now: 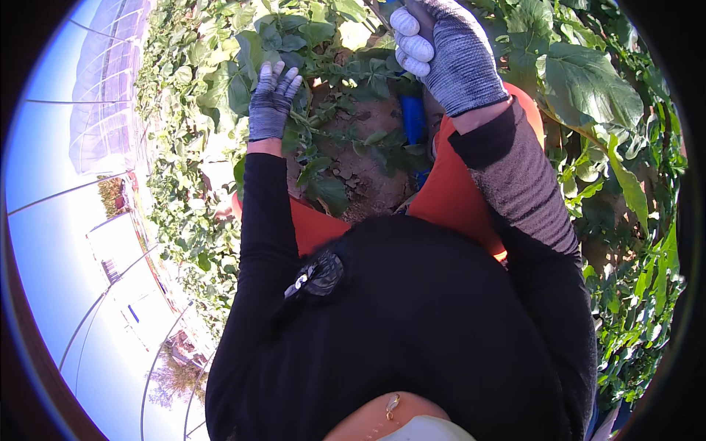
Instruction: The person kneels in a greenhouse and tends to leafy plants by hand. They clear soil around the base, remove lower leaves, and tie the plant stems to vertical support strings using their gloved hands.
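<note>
My left hand [273, 102], in a grey knit glove, rests against broad green leaves [237, 88] at the upper left, its fingers spread, with nothing seen in it. At the top right my right hand [447, 55], in a grey glove with pale coated fingers, is closed round a dark handle [423, 21]. The far end of that handle runs out of the frame, so its kind cannot be told. Leafy stems [325, 129] trail over bare brown soil [361, 160] between my orange-clad knees. Something blue [412, 118] lies below my right hand.
Dense leafy plants [187, 231] grow on the left, and large-leaved ones [593, 82] stand close on the right. Thin curved hoops [88, 314] arch at the far left, with a plastic-covered tunnel [105, 93] beyond. My orange trouser leg [458, 193] borders the soil.
</note>
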{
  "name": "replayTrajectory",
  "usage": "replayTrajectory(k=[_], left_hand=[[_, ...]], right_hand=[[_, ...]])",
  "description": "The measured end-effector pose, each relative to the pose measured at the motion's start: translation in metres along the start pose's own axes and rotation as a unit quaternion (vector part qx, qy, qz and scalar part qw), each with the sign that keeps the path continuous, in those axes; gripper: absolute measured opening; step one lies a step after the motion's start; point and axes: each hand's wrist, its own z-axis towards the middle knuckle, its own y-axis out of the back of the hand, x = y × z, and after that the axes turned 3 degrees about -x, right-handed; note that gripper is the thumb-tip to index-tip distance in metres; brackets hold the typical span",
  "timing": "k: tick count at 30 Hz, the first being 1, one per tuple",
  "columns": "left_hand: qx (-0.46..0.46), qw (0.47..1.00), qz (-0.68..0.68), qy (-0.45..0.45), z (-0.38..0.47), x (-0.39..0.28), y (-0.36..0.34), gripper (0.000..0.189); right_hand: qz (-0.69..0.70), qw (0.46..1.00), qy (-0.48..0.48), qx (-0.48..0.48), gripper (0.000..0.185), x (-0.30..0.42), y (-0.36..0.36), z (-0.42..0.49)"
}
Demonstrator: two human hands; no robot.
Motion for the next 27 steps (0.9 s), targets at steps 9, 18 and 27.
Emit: replayTrajectory(k=[9,18,27], left_hand=[[0.064,0.706,0.704,0.054,0.035,0.188,0.010,0.033],[0.027,0.678,0.734,0.041,0.027,0.207,0.021,0.032],[0.021,0.679,0.732,0.051,0.050,0.175,0.044,0.032]], right_hand=[[-0.021,0.977,0.058,-0.203,0.034,-0.005,0.002,0.006],[-0.055,0.979,0.021,-0.195,0.030,0.002,0.009,0.010],[-0.006,0.990,-0.003,-0.144,0.027,0.002,0.014,0.003]])
